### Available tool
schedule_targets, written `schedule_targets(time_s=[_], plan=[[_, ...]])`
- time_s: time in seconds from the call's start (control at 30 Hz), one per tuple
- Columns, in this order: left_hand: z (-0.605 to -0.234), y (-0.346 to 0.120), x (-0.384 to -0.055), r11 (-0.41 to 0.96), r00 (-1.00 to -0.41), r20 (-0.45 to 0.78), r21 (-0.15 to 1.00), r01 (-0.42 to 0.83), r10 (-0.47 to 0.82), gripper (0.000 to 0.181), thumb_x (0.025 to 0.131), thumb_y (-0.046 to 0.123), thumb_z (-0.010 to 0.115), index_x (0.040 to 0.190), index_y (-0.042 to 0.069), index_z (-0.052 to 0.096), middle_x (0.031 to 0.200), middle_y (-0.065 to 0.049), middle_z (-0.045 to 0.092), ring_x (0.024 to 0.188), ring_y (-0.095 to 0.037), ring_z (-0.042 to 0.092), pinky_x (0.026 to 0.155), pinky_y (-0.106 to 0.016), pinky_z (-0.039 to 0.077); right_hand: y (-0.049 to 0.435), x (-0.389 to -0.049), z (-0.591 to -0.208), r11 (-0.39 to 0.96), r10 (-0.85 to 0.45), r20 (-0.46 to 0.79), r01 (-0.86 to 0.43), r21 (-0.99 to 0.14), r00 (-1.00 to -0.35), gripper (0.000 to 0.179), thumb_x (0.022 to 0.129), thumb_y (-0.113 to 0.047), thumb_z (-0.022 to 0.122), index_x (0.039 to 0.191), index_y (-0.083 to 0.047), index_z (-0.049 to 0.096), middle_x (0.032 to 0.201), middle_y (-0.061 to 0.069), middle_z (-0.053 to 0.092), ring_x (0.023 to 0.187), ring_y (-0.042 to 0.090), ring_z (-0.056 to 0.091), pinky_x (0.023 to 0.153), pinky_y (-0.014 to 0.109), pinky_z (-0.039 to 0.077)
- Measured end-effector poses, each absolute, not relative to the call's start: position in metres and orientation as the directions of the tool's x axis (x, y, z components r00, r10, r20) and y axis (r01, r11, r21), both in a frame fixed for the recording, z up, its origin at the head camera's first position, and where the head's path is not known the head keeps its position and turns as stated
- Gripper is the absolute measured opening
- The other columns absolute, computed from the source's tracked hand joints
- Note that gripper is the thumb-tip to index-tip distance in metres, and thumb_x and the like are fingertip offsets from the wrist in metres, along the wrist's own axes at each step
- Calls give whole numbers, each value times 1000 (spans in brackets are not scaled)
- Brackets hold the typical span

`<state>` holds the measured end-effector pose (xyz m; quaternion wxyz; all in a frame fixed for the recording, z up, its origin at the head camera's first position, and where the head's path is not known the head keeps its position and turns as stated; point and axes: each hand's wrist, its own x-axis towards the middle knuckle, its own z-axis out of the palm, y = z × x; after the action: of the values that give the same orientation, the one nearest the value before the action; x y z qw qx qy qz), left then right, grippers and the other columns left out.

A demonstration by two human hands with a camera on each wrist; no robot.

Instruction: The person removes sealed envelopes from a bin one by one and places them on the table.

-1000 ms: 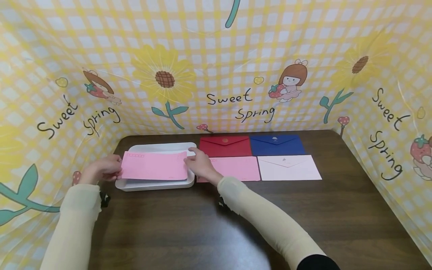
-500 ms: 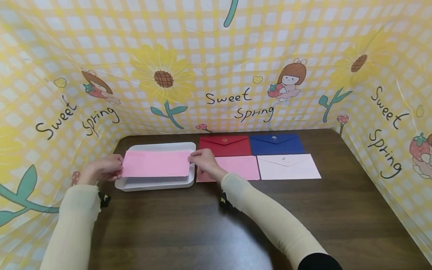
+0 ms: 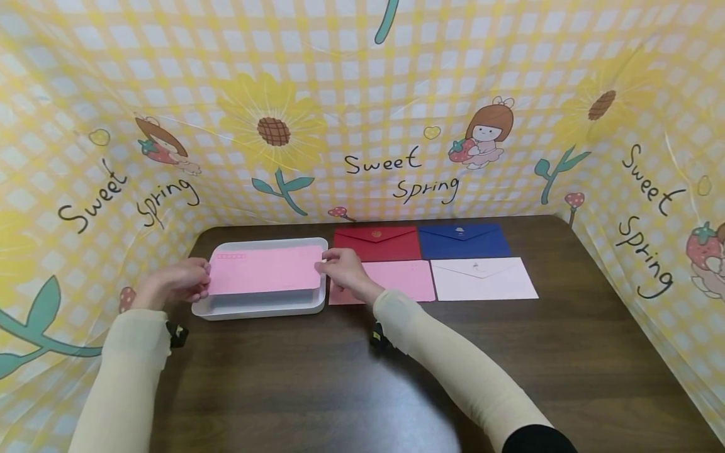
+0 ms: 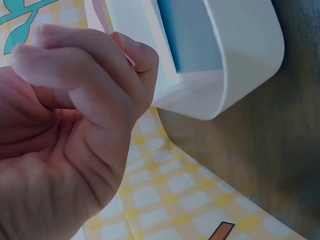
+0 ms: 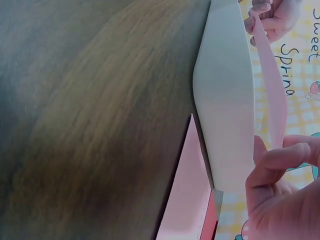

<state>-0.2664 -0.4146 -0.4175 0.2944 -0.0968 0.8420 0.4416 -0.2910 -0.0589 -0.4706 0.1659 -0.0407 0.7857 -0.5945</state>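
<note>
One bare left hand (image 3: 184, 279) is the leftmost that we see, its thumb and forefinger pinching the left edge of a held pink envelope (image 3: 265, 272), the other fingers curled inward. From that hand a cream sleeve (image 3: 121, 371) runs back toward us. The envelope stretches rightward from this hand, with a row of small printed boxes near the corner beside the fingers; from the right wrist we see it bow slightly. Below the hands and mostly between them we find a white tray (image 3: 257, 312) on the dark wooden table (image 3: 294, 384); the envelope is held over it, clear of its near rim. Next comes the right hand (image 3: 347, 272), pinching the envelope's right edge between thumb and finger. Under and just right of this hand lies a second pink envelope (image 3: 404, 281), partly hidden from us. Beyond the right hand, farther from us, lies a red envelope (image 3: 376, 246), with a blue envelope (image 3: 464, 243) just beside it on the right. Farther right of the hand, nearer to us than the blue one, we see a white envelope (image 3: 484, 283), flap side up.
</note>
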Motion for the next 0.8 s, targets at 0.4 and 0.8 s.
schedule_targets(time_s=[0.4, 0.8], plan=[[-425, -398, -264, 582, -806, -582, 695, -421, 111, 8, 98, -6, 39, 103, -2, 34, 70, -7, 55, 57, -10, 53, 50, -18, 39, -54, -295, -474, 335, -233, -281, 195, -922, -931, 21, 98, -19, 75, 113, -5, 74, 70, 7, 55, 44, 16, 39, 44, 29, 34], [-423, -386, -266, 609, -801, -588, 677, -413, 111, 10, 102, -4, 40, 111, -6, 36, 77, -8, 54, 59, -11, 54, 51, -19, 40, -43, -295, -475, 364, -234, -260, 164, -917, -937, 13, 98, -18, 74, 101, -5, 75, 83, 9, 65, 47, 15, 39, 43, 26, 35]])
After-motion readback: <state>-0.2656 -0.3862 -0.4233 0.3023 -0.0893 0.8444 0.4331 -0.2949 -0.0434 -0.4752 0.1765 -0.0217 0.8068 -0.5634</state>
